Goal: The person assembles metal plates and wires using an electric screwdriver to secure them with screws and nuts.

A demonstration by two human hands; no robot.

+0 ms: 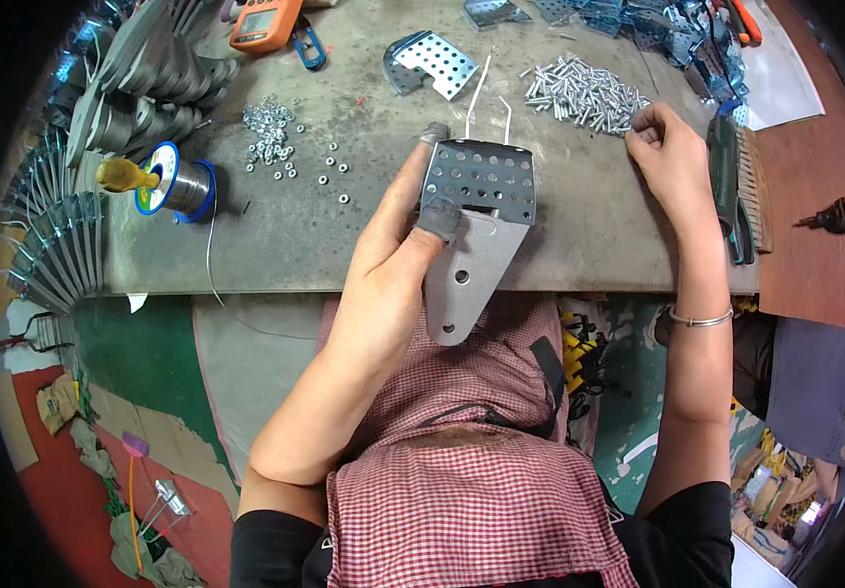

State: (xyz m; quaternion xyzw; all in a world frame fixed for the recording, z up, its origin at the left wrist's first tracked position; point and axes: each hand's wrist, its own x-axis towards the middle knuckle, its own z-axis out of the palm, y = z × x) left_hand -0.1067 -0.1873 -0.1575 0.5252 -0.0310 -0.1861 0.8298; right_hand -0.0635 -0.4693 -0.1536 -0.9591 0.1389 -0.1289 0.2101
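From the head view, my left hand point(398, 250) grips the bracket point(476, 230) over the near edge of the bench point(579, 225), thumb clamped on its face and index finger stretched up along its left side, both in grey fingertip covers, I think so the sheet edges don't cut me. I hold it tilted with the perforated upper part away from me and the plain tongue with its two holes pointing down toward my checked apron point(472, 470), which keeps the holes facing up where I can see them. Two thin wires point(481, 88) stick up from its far edge. My right hand point(672, 157) lies out on the bench with the fingertips pinched together at the near edge of the screw pile point(584, 93); whether a screw sits between them I cannot tell. The pile lies on my right, within that hand's reach. The nuts point(271, 132) are scattered to my left, well apart from the screws, so the two kinds stay sorted. A wire spool point(177, 181) with a yellow handle through it lies further left, beside a fan of stacked plates point(138, 73). More perforated brackets point(432, 61) wait at the far side, an orange meter point(266, 22) near them, and a brush point(751, 186) just beside my right wrist.
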